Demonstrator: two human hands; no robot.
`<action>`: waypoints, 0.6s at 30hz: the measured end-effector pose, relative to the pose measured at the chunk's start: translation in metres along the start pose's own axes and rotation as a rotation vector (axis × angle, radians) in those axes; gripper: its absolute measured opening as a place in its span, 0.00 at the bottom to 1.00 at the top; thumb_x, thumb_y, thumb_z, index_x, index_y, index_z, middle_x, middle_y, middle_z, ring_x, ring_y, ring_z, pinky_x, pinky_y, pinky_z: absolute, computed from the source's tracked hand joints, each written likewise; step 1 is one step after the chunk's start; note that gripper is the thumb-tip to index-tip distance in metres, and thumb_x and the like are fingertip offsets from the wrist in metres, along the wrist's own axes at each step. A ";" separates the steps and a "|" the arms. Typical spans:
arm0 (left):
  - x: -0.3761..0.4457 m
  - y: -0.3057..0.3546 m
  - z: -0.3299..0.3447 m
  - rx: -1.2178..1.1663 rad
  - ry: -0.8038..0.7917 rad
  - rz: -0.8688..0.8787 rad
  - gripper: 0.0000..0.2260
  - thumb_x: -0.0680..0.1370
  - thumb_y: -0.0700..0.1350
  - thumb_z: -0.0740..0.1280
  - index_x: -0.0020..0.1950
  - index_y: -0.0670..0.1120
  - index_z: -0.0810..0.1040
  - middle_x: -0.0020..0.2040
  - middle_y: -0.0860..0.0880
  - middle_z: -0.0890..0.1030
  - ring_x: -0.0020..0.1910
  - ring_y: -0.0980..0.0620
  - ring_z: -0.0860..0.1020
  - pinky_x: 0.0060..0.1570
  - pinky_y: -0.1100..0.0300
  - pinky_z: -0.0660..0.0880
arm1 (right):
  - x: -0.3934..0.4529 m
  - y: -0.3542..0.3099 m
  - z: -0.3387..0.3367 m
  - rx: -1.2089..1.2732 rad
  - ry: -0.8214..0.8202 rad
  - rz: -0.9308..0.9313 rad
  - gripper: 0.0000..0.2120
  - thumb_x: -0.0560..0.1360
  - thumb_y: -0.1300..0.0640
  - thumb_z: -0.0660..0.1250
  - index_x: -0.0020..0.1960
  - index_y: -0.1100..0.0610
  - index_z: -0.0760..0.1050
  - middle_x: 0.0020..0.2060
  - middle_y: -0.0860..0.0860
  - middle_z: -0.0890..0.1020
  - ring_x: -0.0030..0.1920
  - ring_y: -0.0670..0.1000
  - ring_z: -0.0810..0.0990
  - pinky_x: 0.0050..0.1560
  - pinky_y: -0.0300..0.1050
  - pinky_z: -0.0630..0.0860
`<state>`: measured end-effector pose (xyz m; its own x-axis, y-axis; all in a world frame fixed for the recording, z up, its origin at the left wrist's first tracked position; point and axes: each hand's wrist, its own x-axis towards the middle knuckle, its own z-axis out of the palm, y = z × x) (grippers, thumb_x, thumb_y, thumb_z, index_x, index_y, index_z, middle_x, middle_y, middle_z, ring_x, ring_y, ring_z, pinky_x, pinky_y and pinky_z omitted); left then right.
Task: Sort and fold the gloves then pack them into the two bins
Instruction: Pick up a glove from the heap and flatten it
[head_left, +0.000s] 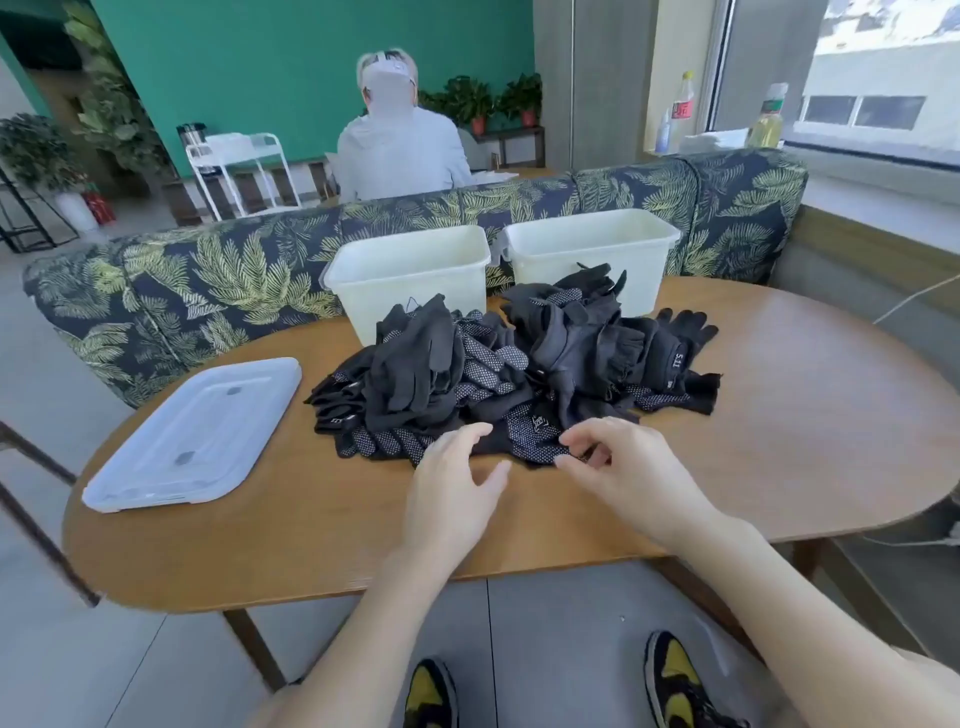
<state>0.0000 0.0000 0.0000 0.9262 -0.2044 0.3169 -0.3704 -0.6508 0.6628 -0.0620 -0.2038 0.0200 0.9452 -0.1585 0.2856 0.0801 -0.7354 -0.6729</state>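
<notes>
Black knit and dotted-palm gloves (511, 366) lie in 1 tangled heap on our rounded wooden counter (779, 426), just ahead of both hands and touching the fingertips. Beyond the heap stand the 2 pale rectangular plastic bins: the left bin (408, 283) and the right bin (592, 244), both showing bare inner walls with no gloves visible in them, though the heap hides their lower fronts. A translucent white plastic lid (195, 434) rests well out to the left of our left hand.

Our left hand (454, 486) hovers with fingers spread and relaxed, its tips at the near edge of the heap, gripping nothing. Our right hand (618, 465) has thumb and forefinger drawn together on the hem of a dotted glove (530, 434) at the heap's near edge; the pinch looks light, and we cannot tell how firm it is.

We judge that sorting is only starting: nothing looks folded or packed. The next move calls for drawing that 1 glove free toward us without dragging its neighbours, the left hand pressing the heap down, then finding its mate among several look-alike kinds.
</notes>
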 end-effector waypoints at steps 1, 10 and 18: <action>0.005 -0.003 0.004 -0.002 0.010 0.019 0.20 0.77 0.51 0.74 0.69 0.54 0.77 0.63 0.56 0.79 0.64 0.54 0.76 0.65 0.52 0.74 | 0.006 0.002 0.005 -0.001 -0.002 -0.009 0.07 0.75 0.47 0.73 0.53 0.43 0.81 0.43 0.39 0.80 0.44 0.41 0.79 0.52 0.46 0.78; 0.036 -0.024 0.021 0.102 0.011 0.135 0.14 0.73 0.58 0.76 0.58 0.60 0.84 0.58 0.62 0.80 0.63 0.58 0.71 0.61 0.57 0.58 | 0.032 0.029 0.043 -0.112 -0.022 -0.088 0.12 0.74 0.39 0.72 0.56 0.40 0.82 0.48 0.35 0.77 0.42 0.37 0.73 0.45 0.41 0.72; 0.040 -0.034 0.027 0.185 -0.028 0.189 0.12 0.74 0.60 0.73 0.56 0.59 0.85 0.56 0.62 0.79 0.63 0.58 0.68 0.58 0.61 0.51 | 0.038 0.033 0.051 -0.163 0.020 -0.106 0.05 0.77 0.45 0.71 0.49 0.41 0.85 0.48 0.38 0.79 0.45 0.42 0.76 0.42 0.44 0.75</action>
<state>0.0519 -0.0058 -0.0287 0.8444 -0.3536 0.4025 -0.5202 -0.7211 0.4576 -0.0075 -0.2005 -0.0266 0.9276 -0.0863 0.3635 0.1251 -0.8451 -0.5197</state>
